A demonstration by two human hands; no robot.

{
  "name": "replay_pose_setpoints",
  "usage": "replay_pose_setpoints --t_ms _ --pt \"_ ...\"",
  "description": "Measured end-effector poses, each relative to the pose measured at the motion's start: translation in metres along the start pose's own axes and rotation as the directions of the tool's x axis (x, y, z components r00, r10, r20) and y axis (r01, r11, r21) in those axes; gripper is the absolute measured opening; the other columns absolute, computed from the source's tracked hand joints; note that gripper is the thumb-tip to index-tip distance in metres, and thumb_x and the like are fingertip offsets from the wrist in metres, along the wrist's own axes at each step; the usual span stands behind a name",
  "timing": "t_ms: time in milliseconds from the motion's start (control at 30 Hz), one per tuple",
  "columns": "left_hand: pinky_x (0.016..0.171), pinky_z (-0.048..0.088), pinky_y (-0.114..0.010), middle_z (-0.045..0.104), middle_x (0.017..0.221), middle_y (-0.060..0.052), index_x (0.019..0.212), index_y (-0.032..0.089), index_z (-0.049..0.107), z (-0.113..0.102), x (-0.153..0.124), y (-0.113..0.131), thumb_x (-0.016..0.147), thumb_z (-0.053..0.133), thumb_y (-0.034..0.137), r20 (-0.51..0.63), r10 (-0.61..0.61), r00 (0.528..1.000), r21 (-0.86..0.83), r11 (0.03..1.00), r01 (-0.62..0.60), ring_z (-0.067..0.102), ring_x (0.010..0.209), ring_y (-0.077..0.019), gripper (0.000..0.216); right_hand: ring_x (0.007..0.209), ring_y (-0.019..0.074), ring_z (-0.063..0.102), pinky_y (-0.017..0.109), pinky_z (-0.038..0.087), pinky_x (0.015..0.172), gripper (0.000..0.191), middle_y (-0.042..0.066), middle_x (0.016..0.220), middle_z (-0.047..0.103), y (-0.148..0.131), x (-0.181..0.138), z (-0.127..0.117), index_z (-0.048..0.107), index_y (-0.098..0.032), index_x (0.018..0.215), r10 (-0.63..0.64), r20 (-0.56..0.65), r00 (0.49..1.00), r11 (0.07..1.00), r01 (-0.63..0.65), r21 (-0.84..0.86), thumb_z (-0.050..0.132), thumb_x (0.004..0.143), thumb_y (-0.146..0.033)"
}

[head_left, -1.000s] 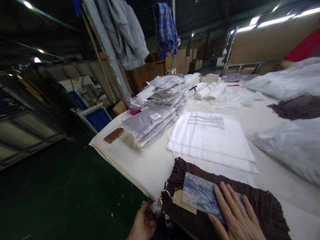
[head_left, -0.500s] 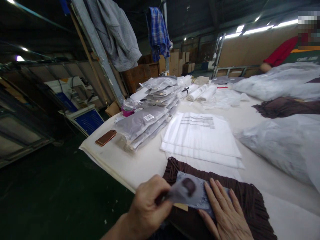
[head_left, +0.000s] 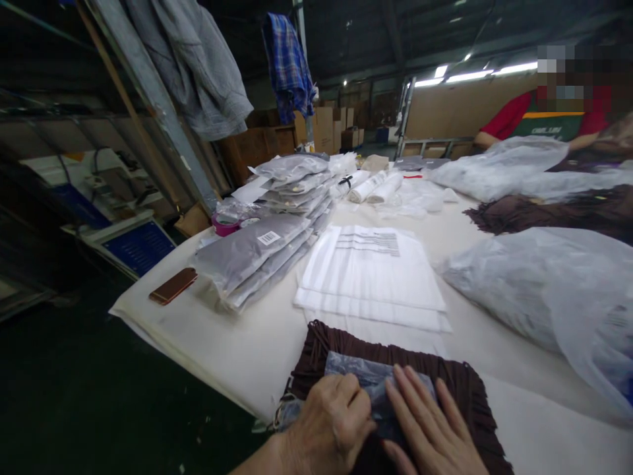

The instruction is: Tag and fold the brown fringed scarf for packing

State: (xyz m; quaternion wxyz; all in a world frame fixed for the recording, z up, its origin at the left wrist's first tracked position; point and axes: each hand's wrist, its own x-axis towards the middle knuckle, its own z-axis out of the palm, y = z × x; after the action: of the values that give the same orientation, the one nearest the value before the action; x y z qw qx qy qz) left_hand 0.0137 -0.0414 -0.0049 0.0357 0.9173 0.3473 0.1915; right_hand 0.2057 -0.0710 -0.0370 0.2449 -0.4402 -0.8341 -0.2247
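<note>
The left hand (head_left: 331,422) lies over the dark-brown fringed bag (head_left: 477,399) at the near edge of the white-covered table (head_left: 212,349), its fingers bent inward and their tips hidden, so I cannot tell whether they are closed on anything. Beside it, the right hand (head_left: 435,425) lies flat with straight, slightly parted fingers on the bluish plastic wrap (head_left: 353,364) atop the bag. Beyond lie printed white plastic bags (head_left: 370,277), with barcoded packages (head_left: 252,244) stacked to their left, near a brown phone (head_left: 173,285).
</note>
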Motion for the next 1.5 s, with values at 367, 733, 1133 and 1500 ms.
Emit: replay_pose_setpoints --t_ms 367,733,1133,1500 --pt "0.077 0.047 -0.029 0.062 0.085 -0.006 0.088 0.014 0.060 -0.025 0.061 -0.091 0.084 0.048 0.016 -0.011 -0.372 0.928 -0.248 0.900 0.357 0.058 0.084 -0.0161 0.013 0.107 0.0179 0.057 0.030 0.049 0.085 0.042 0.006 0.119 0.060 0.068 0.034 0.003 0.045 -0.019 0.127 0.172 0.018 0.985 0.972 -0.173 0.162 0.040 0.088 -0.034" --pt "0.089 0.045 -0.037 0.061 0.103 -0.005 0.094 0.017 0.064 0.032 0.141 -0.159 0.073 0.057 0.015 0.209 -0.326 0.922 -0.147 0.922 0.359 0.056 0.096 -0.0218 0.022 0.094 0.0221 0.058 0.034 0.047 0.079 0.021 0.010 0.102 0.061 0.153 0.123 0.101 0.062 -0.016 0.097 0.204 0.629 0.750 0.860 -0.444 0.251 0.050 0.081 -0.024" --pt "0.085 0.045 -0.035 0.058 0.105 -0.003 0.098 0.020 0.060 0.033 0.137 -0.165 0.071 0.067 0.033 0.238 -0.294 0.926 -0.157 0.929 0.335 0.053 0.097 -0.0215 0.030 0.078 0.0138 0.052 0.028 0.041 0.073 0.017 0.005 0.081 0.057 0.162 0.136 0.116 0.057 -0.012 0.081 0.144 0.713 0.687 0.927 -0.345 0.145 0.041 0.080 -0.006" --pt "0.079 0.043 -0.040 0.057 0.097 -0.008 0.091 0.015 0.058 0.039 0.147 -0.147 0.073 0.065 0.043 0.218 -0.207 0.954 -0.037 0.975 0.220 0.051 0.093 -0.0263 0.034 0.074 0.0116 0.056 0.032 0.047 0.072 0.014 0.000 0.081 0.059 0.173 0.151 0.117 0.057 -0.015 0.083 0.121 0.809 0.575 0.926 -0.360 0.117 0.050 0.087 -0.025"
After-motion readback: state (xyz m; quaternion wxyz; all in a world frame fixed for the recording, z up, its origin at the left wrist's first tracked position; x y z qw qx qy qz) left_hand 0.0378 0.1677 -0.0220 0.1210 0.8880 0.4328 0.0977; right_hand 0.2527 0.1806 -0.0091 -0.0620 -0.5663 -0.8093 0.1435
